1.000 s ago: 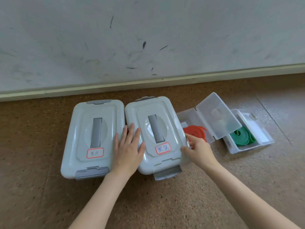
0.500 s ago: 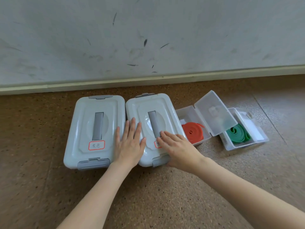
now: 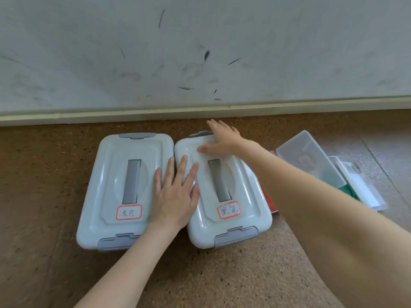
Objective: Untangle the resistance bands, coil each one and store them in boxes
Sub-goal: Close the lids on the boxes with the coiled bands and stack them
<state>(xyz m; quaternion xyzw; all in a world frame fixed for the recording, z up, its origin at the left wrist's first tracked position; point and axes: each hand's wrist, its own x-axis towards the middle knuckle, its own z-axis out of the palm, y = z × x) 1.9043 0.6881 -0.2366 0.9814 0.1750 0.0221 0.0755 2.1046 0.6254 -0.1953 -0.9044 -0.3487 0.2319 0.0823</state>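
Since the earlier frame, right hand [image 3: 224, 138] moves from near latch to far latch [image 3: 200, 134] of the right box [image 3: 224, 192] on the floor, fingers straight; left hand [image 3: 175, 192] lies flat, bridging both lids. Keep steadying the lid and press the far clasp down squarely

Left hand [image 3: 174, 197]: mine, bare, no glove, ring or watch showing. Fingernails short and unpainted. Behind the fingers, wrist and forearm uncovered to the lower frame edge; no sleeve or cuff in view.

Right hand [image 3: 224, 138]: mine, likewise bare, no jewellery visible. Nails slightly blurred. Behind the fingers, the forearm is uncovered to the frame corner, with no band or strap.
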